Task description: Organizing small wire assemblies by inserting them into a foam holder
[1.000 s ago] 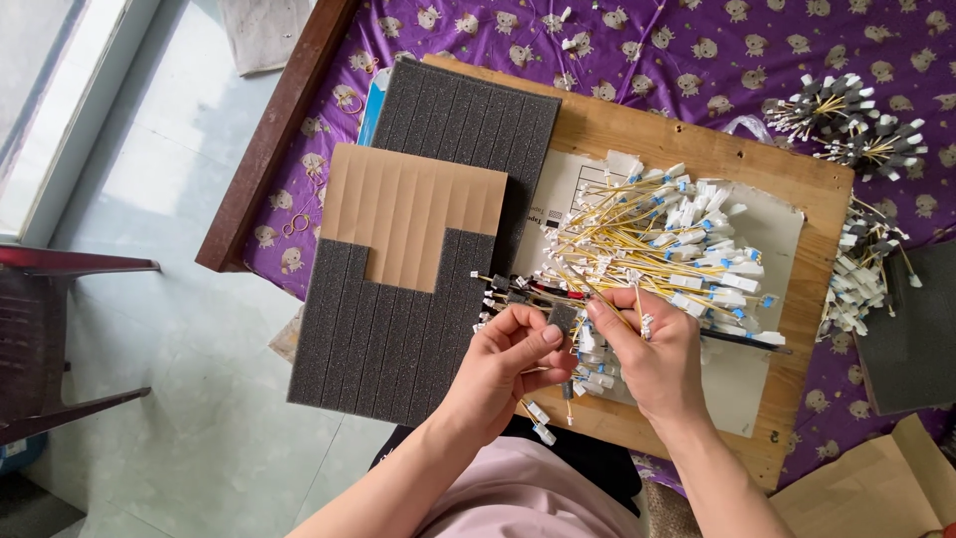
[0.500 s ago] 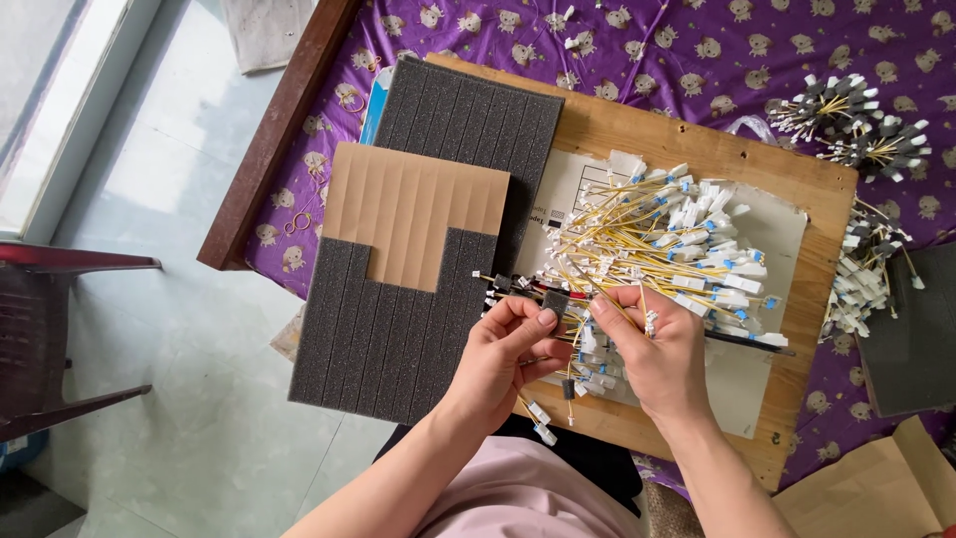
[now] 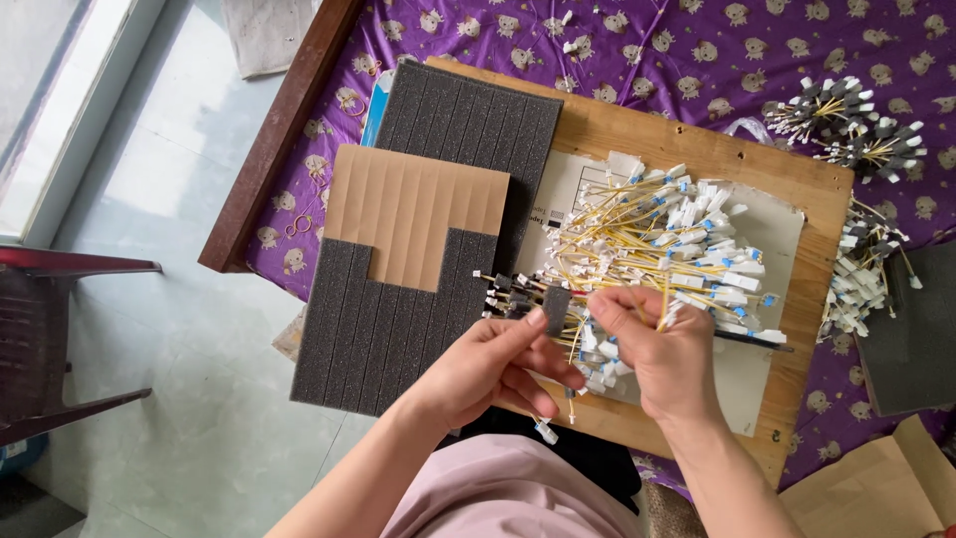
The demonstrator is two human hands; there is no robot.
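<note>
A purple patterned cloth [image 3: 637,40] covers the bed, and a wooden board [image 3: 697,144] lying on it serves as the work surface, beside a pale tiled floor [image 3: 179,259]. Over the board's near edge, the left hand [image 3: 488,364] has its fingers [image 3: 533,319] pressed together, thumb against forefinger, pinching a small strip of dark grey foam [image 3: 556,304] with a row of short yellow wires with white ends poking out to the left. The right hand [image 3: 667,354] is just beside it, its fingers [image 3: 607,304] curled and pinching a few thin yellow wires drawn from the heap. That heap of yellow wires with white and blue connectors [image 3: 667,249] spreads over a white sheet [image 3: 767,214] on the board, touching both hands. To the left lies a slotted grey foam pad with a brown cardboard backing [image 3: 398,279], part of its foam strips stripped away, overlapping a second grey foam pad [image 3: 468,120] behind it. Further right, bundles of wires with dark and white tips [image 3: 846,120] rest on the cloth, well apart from the hands, with more white-tipped ones [image 3: 861,279] at the board's right edge.
</note>
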